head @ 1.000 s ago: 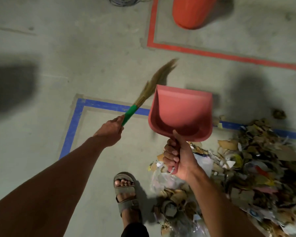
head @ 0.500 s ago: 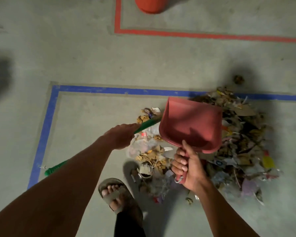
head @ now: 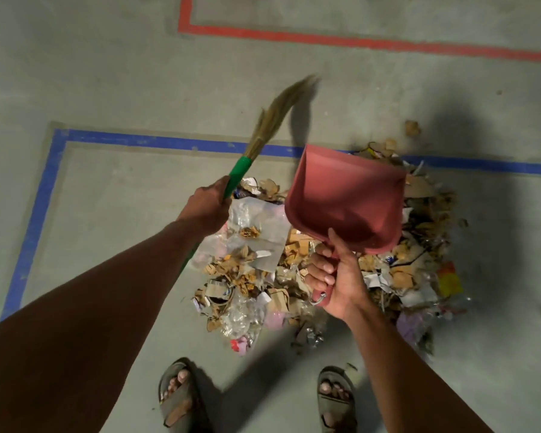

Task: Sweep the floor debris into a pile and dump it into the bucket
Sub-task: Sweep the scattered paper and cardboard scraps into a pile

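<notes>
**Broom raised, dustpan held over the pile**

Head view: your left hand [head: 208, 204] is wrapped around the green handle of the broom [head: 264, 132]. Its long axis slants from lower left to upper right, with the straw bristles pointing away from you, blurred at their tips and lifted above the blue tape line [head: 156, 142]. Your right hand [head: 334, 273] clamps the handle of the red dustpan [head: 345, 198], thumb lying along the top. The pan's open mouth faces away from you and slightly right, its smooth plastic scoop tilted up above the debris pile [head: 256, 267].

The pile lies on the grey concrete floor [head: 107, 73], inside the blue-taped corner and spilling across the line on the right. It mixes torn cardboard, crumpled clear plastic, paper scraps and a yellow piece. One loose brown scrap [head: 413, 128] sits apart, beyond the tape. A red tape line [head: 356, 42] runs farther off. Your sandalled feet [head: 177, 396] stand near the pile's close edge.
</notes>
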`<control>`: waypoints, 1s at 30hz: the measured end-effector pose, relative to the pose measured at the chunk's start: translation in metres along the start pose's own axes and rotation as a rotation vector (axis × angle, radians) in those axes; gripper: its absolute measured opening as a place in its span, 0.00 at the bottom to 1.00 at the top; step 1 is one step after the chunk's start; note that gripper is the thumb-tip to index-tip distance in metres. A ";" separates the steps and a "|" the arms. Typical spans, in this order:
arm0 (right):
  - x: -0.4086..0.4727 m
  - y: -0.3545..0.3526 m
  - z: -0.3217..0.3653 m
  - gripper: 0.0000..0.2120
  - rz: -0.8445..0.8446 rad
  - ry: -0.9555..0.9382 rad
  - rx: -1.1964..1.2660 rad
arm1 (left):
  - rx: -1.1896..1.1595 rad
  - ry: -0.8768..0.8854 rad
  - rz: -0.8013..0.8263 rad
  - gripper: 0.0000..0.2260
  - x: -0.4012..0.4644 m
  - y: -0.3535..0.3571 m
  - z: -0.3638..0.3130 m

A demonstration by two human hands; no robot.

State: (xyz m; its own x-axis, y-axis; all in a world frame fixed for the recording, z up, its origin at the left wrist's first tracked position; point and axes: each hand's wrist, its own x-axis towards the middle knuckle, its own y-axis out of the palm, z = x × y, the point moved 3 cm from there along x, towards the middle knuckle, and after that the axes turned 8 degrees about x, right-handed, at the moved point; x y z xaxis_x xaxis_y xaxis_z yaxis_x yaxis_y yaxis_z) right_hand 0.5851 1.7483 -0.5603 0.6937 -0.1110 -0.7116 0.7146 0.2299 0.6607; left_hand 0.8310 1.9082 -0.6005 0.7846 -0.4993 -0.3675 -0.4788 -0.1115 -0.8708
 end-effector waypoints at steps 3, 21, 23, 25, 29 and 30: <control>0.005 -0.040 0.024 0.22 0.030 0.040 -0.013 | 0.047 -0.048 0.089 0.20 0.019 0.041 -0.043; -0.074 -0.153 0.107 0.22 -0.027 0.140 -0.171 | -0.043 -0.014 0.068 0.26 -0.150 0.137 -0.114; -0.082 -0.140 0.102 0.23 -0.034 0.148 -0.204 | -0.049 -0.079 0.015 0.25 -0.171 0.126 -0.101; -0.087 -0.129 0.095 0.23 -0.048 0.164 -0.255 | -0.049 -0.174 -0.035 0.25 -0.189 0.123 -0.080; -0.086 -0.119 0.072 0.22 0.030 0.211 -0.270 | -0.053 -0.347 -0.099 0.26 -0.232 0.131 -0.039; -0.083 -0.120 0.063 0.22 0.049 0.226 -0.256 | -0.041 -0.404 -0.115 0.26 -0.244 0.136 -0.028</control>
State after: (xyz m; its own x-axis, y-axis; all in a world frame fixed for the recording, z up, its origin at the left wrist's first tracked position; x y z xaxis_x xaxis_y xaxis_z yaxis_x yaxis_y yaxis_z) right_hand 0.4473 1.6688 -0.5652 0.6685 0.1167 -0.7345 0.6152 0.4681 0.6343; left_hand 0.5631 1.9914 -0.6205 0.9214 -0.1059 -0.3738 -0.3876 -0.1853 -0.9030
